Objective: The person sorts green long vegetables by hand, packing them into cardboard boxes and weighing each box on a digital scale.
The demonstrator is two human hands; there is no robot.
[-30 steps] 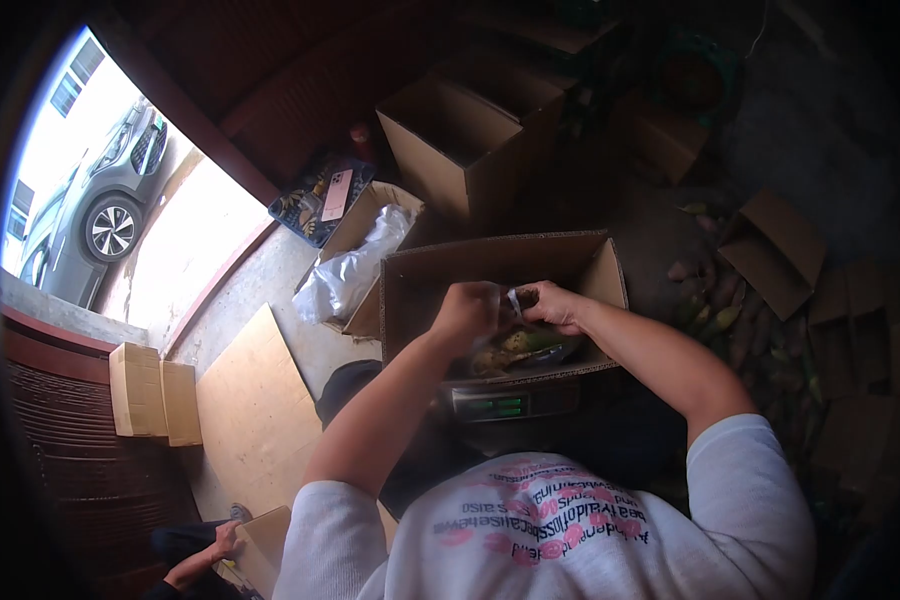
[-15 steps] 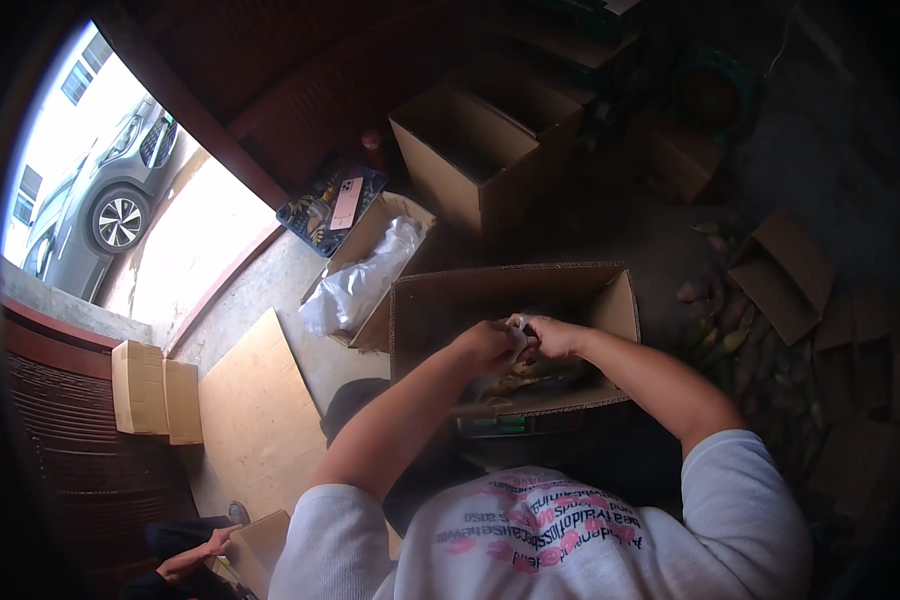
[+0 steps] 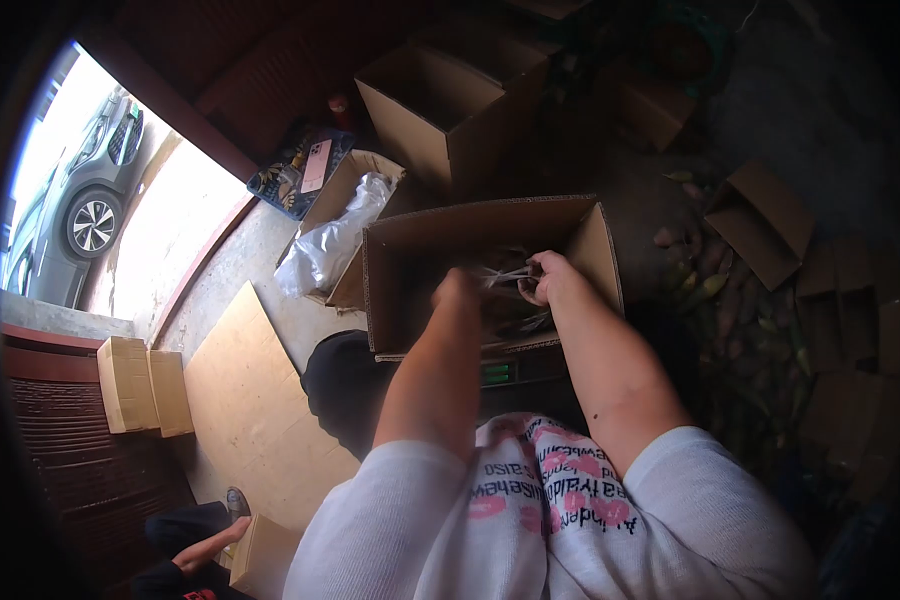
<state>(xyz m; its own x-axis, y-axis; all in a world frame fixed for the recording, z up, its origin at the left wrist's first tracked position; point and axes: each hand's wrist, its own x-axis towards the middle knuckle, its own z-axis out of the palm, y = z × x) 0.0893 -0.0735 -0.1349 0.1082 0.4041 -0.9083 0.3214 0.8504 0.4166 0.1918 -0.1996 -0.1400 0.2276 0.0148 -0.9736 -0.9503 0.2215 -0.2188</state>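
Observation:
In front of me is an open cardboard box (image 3: pixel 490 212), with both my hands inside its opening. A thin whitish clear plastic bag (image 3: pixel 508 275) is drawn out into a twisted strip between them. My right hand (image 3: pixel 547 277) is closed with its fingers curled around one end of the plastic. My left hand (image 3: pixel 457 288) is closed at the other end; it is slightly blurred and its fingers are mostly turned away. Beneath the strip, the contents of the box are dark and hard to make out.
A green-lit display (image 3: pixel 497 373) shows under the box's near edge. To the left stands a box of plastic bags (image 3: pixel 335 235), beside a phone (image 3: pixel 316 165). Produce (image 3: pixel 710 270) lies on the floor at right. Another person's arm (image 3: pixel 210 548) is at lower left.
My hands were together at the plastic and have now drawn apart, stretching it between them. The camera view has shifted, so the box appears higher and further left.

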